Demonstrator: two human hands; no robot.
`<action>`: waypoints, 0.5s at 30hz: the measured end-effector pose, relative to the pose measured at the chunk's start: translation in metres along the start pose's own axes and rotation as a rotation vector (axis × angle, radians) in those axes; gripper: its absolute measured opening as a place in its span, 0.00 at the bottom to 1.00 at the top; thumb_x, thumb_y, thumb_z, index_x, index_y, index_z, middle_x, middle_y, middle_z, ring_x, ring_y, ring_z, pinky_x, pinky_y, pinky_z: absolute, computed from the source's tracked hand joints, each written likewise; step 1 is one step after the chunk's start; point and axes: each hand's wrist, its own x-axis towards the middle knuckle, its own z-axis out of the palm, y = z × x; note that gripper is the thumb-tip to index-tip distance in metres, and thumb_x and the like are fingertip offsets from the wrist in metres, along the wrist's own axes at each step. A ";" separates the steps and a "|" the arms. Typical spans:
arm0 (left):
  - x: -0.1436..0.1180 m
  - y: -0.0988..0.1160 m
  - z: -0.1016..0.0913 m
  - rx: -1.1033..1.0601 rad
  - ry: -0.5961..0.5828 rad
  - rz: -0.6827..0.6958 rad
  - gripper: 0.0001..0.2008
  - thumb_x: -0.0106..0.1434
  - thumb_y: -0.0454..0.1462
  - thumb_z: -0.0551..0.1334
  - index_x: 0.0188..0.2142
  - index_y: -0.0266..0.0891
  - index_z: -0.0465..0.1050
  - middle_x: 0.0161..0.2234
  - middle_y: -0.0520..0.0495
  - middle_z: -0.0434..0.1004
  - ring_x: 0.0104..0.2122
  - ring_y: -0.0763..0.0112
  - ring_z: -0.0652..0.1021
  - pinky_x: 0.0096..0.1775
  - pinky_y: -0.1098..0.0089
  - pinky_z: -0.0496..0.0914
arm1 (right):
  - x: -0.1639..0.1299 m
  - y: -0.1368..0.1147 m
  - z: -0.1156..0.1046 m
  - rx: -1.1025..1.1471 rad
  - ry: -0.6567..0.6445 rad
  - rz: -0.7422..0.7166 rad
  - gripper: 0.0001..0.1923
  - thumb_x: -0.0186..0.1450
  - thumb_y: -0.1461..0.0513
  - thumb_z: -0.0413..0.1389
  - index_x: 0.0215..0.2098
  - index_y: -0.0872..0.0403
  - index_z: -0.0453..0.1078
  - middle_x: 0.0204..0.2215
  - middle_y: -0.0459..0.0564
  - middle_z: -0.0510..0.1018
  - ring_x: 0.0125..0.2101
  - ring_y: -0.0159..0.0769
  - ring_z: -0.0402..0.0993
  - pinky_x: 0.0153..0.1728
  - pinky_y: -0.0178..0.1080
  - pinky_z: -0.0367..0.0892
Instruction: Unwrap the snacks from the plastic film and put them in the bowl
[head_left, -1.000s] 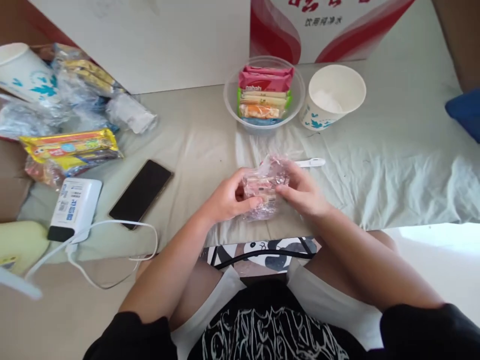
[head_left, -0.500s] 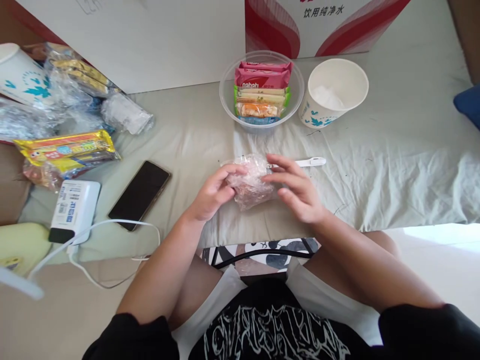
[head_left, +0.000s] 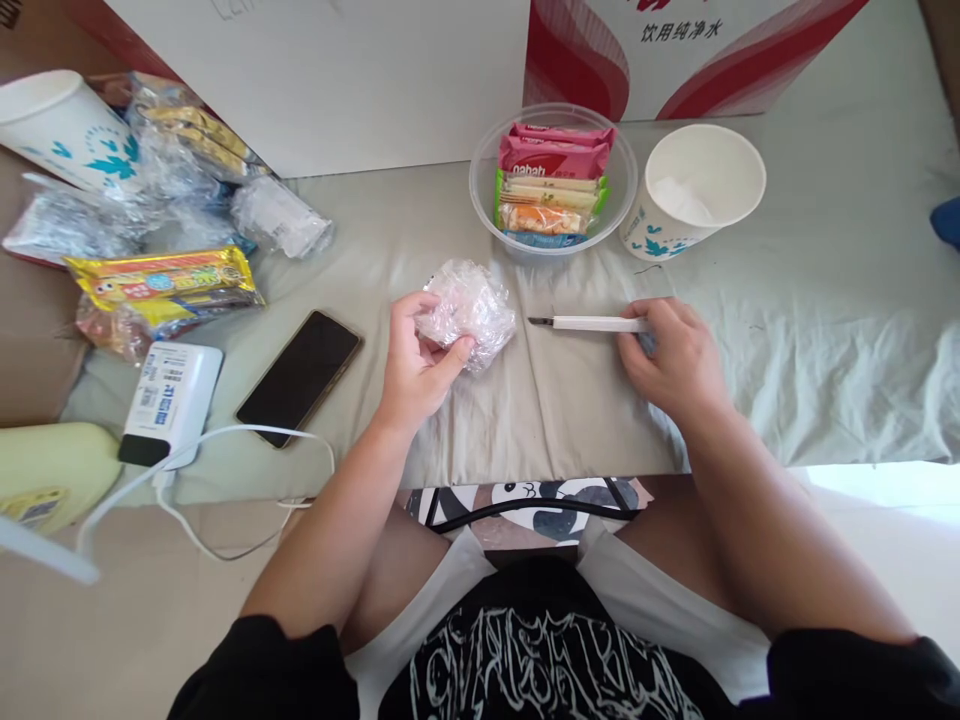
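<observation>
Crumpled clear plastic wrapper (head_left: 469, 312) sits bunched in my left hand (head_left: 417, 357), my fingers and thumb closed around its lower left side while the rest of it rests on the pale sheet-covered surface (head_left: 787, 330) in front of me. My right hand (head_left: 673, 355) is off to the right, well apart from the wrapper, its fingers curled over the near end of a slim white craft knife (head_left: 589, 323). The knife lies flat on the sheet with its dark tip pointing left toward the wrapper, not touching it.

Behind the knife stands a clear plastic bowl (head_left: 484, 165) holding stacked snack packets (head_left: 551, 185) in pink, green, orange and blue. Just to its right is a white paper cup (head_left: 694, 190) with blue leaf prints, tilted toward me. A large white and red carton (head_left: 337, 80) stands across the back.

To my left lie a black phone (head_left: 300, 375), face up, and a white power bank (head_left: 171, 400) with a white cable (head_left: 225, 450) looping from it. Farther left are a yellow snack pack (head_left: 165, 285), a heap of clear wrappers (head_left: 172, 190) and a second paper cup (head_left: 64, 125).
</observation>
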 end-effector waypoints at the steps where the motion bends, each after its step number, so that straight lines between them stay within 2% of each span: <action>1: -0.001 -0.001 0.001 0.009 0.015 0.006 0.29 0.62 0.53 0.73 0.55 0.52 0.62 0.48 0.49 0.67 0.40 0.71 0.76 0.42 0.69 0.74 | 0.000 -0.002 -0.001 0.039 -0.021 -0.034 0.10 0.66 0.59 0.54 0.43 0.51 0.73 0.38 0.56 0.81 0.37 0.47 0.77 0.41 0.48 0.72; 3: -0.002 -0.002 0.003 0.030 0.035 -0.014 0.31 0.62 0.54 0.72 0.55 0.52 0.59 0.48 0.49 0.65 0.41 0.70 0.76 0.43 0.67 0.74 | 0.001 -0.006 -0.004 0.104 -0.038 -0.064 0.10 0.67 0.57 0.54 0.43 0.51 0.74 0.35 0.54 0.81 0.30 0.42 0.74 0.35 0.44 0.70; 8: -0.005 0.005 0.008 0.081 0.077 -0.076 0.30 0.62 0.56 0.71 0.53 0.50 0.59 0.49 0.48 0.65 0.40 0.70 0.76 0.41 0.68 0.74 | -0.005 -0.017 -0.012 0.244 0.009 0.014 0.11 0.70 0.54 0.54 0.41 0.50 0.73 0.23 0.46 0.76 0.19 0.36 0.66 0.25 0.40 0.63; 11: -0.006 0.009 0.013 0.118 0.082 -0.074 0.28 0.62 0.54 0.70 0.53 0.49 0.60 0.48 0.48 0.66 0.39 0.71 0.76 0.38 0.69 0.74 | -0.015 -0.031 -0.013 0.373 -0.026 0.004 0.16 0.74 0.49 0.50 0.42 0.50 0.72 0.20 0.44 0.74 0.19 0.35 0.68 0.24 0.38 0.64; 15: -0.007 0.011 0.019 0.172 0.028 -0.044 0.26 0.63 0.51 0.71 0.52 0.48 0.62 0.50 0.46 0.68 0.39 0.70 0.76 0.37 0.70 0.74 | -0.022 -0.051 -0.002 0.429 -0.061 -0.108 0.20 0.76 0.48 0.47 0.46 0.50 0.75 0.25 0.47 0.79 0.22 0.35 0.72 0.26 0.38 0.66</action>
